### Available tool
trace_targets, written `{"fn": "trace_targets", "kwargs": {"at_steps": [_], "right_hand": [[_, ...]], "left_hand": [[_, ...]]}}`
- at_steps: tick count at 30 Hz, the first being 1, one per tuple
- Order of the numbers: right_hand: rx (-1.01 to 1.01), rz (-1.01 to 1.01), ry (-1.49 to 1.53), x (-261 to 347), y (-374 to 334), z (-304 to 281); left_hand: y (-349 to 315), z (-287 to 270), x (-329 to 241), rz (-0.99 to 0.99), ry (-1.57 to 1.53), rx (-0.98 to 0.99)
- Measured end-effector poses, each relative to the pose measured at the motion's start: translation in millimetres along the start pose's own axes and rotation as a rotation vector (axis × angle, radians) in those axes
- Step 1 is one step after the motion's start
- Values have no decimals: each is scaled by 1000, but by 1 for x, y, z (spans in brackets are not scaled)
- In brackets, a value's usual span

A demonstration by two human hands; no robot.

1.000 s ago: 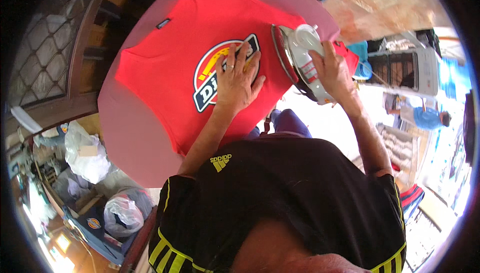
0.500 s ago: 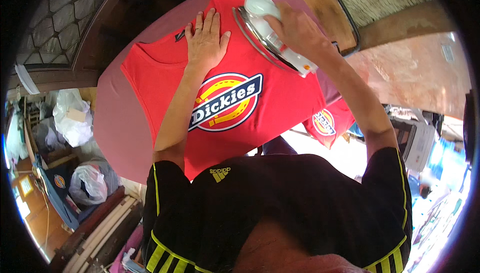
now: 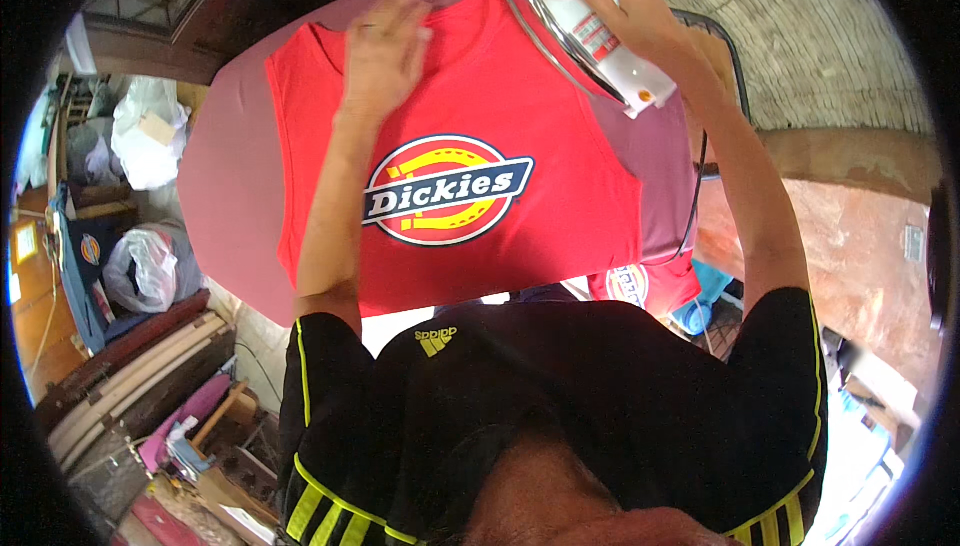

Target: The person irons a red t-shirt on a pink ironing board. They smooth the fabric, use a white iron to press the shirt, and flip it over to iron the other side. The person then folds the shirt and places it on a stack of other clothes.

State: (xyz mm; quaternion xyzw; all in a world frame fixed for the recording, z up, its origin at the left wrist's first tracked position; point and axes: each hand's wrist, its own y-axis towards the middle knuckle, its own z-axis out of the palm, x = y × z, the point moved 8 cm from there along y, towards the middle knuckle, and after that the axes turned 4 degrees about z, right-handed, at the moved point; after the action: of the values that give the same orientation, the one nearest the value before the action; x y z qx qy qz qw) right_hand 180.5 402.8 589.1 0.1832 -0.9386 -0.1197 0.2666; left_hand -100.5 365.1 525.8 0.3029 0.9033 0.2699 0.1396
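Observation:
A red sleeveless shirt (image 3: 560, 166) lies spread over a maroon padded ironing surface (image 3: 232, 176), its round printed badge (image 3: 445, 191) facing up. My right hand (image 3: 645, 26) is closed round the handle of a white clothes iron (image 3: 610, 56). The iron rests along the shirt's far right edge, by the armhole, its metal rim toward the cloth. At the far neckline is my left hand (image 3: 385, 58), slightly blurred, its fingers stretched out over the collar edge with nothing visible in them.
Another red printed garment (image 3: 650, 286) hangs below the surface at right, beside a dark cord (image 3: 698, 196). A black metal frame (image 3: 735, 56) stands behind the iron. At left are white plastic bags (image 3: 150, 131) and long pale poles (image 3: 150, 376).
The iron in my right hand has moved farther away and right, toward the shirt's edge. My left hand has shifted up to the neckline. The shirt now appears turned and straighter in view.

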Motion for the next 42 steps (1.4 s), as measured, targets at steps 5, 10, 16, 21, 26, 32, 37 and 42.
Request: {"fn": "trace_targets", "kwargs": {"at_steps": [5, 10, 16, 21, 26, 32, 37, 42], "right_hand": [[95, -191, -51, 30, 27, 12], [262, -150, -32, 34, 37, 27], [390, -381, 21, 98, 55, 53], [540, -356, -94, 123, 59, 77], [571, -500, -35, 162, 74, 103], [644, -452, 15, 179, 67, 93], [667, -394, -2, 180, 27, 88], [473, -721, 5, 201, 13, 109]], "left_hand": [[-63, -38, 111, -331, 330, 54], [-69, -35, 143, -492, 273, 152], [-74, -23, 213, -475, -298, 125], [-57, -28, 192, -541, -332, 59], [-55, -39, 180, -533, -294, -46], [-56, -42, 181, -532, -224, -58], [-54, -40, 184, -514, -236, -27], [-53, -48, 178, -539, -269, -63]]}}
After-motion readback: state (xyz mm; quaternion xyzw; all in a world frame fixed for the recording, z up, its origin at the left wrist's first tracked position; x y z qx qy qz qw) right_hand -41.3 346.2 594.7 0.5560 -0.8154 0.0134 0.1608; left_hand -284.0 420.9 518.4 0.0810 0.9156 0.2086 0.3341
